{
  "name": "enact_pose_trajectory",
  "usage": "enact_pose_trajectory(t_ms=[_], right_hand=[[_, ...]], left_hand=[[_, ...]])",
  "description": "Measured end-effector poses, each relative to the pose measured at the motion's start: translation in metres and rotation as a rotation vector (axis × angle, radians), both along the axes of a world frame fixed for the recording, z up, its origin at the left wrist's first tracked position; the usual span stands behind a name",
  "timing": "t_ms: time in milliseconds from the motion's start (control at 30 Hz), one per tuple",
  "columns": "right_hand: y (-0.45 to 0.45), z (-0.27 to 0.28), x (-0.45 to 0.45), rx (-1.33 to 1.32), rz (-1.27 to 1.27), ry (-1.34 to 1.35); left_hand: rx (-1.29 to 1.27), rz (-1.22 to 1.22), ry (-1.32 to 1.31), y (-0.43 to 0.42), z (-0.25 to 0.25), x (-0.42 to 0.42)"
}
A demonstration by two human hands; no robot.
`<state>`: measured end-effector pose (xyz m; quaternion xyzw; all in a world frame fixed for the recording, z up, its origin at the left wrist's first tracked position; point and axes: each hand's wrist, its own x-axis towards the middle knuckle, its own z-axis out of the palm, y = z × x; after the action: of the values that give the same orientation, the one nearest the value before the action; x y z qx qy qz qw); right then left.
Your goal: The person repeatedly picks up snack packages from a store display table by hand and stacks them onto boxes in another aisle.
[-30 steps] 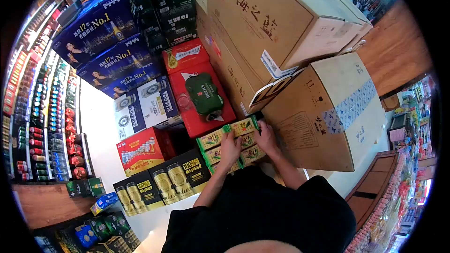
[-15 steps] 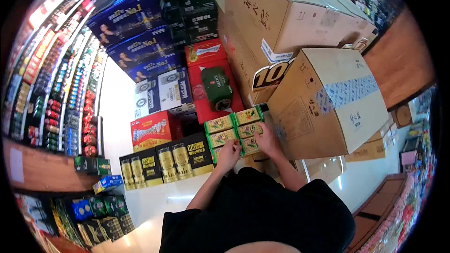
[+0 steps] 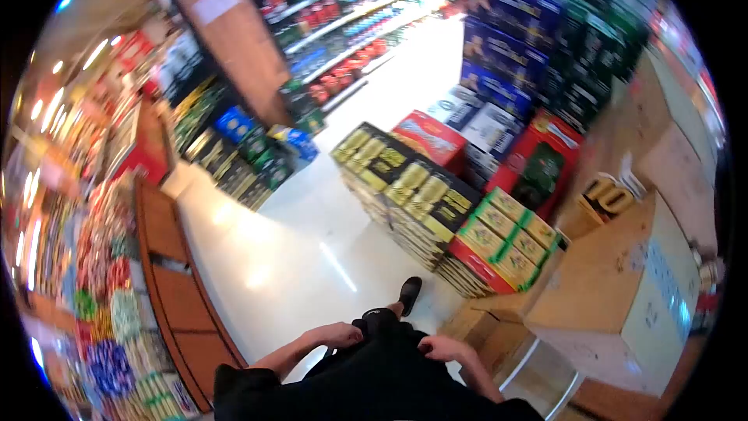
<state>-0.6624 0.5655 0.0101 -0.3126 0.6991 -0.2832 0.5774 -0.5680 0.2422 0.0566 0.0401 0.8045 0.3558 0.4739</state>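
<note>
My left hand point(image 3: 340, 334) is at the front of my black clothing point(image 3: 374, 378), fingers curled in against it. My right hand point(image 3: 442, 348) is opposite, also curled, its fingertips at the cloth. Whether either hand pinches the fabric is too blurred to make out. Ahead and to the right, the yellow cartons with green edging point(image 3: 506, 238) sit on the stack, apart from both hands. Beside them lie black and gold can packs point(image 3: 405, 179).
A large cardboard box point(image 3: 600, 281) stands at the right by a "10" sign point(image 3: 612, 195). Blue cases point(image 3: 510, 31) and a red case point(image 3: 538, 164) are stacked behind. Pale floor point(image 3: 312, 226) runs left to a brown display counter point(image 3: 183, 296). My shoe point(image 3: 411, 295) is on the floor.
Both hands have left the green-edged yellow cartons and come back to my body. The view has swung left, so the stacks now sit farther right and the floor and counter show.
</note>
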Motion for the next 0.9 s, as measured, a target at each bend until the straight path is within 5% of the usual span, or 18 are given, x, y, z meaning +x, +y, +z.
enact_pose_trajectory(t_ms=[333,500,700,900], right_hand=[[-0.021,-0.053,0.038,-0.106,0.186,-0.259],[-0.092,-0.025,0.048,-0.06,0.279,-0.003],[-0.187,-0.035,0.082,-0.336,0.638,0.295],[-0.305,-0.027,0.144,0.002,0.483,-0.398]], left_hand=[[-0.036,0.198,-0.054,-0.006,0.024,0.137],[-0.031,0.407,0.195,-0.007,0.009,0.231],[0.014,0.841,0.226,-0.009,-0.004,0.323],[0.143,1.628,0.088,0.014,-0.043,0.429]])
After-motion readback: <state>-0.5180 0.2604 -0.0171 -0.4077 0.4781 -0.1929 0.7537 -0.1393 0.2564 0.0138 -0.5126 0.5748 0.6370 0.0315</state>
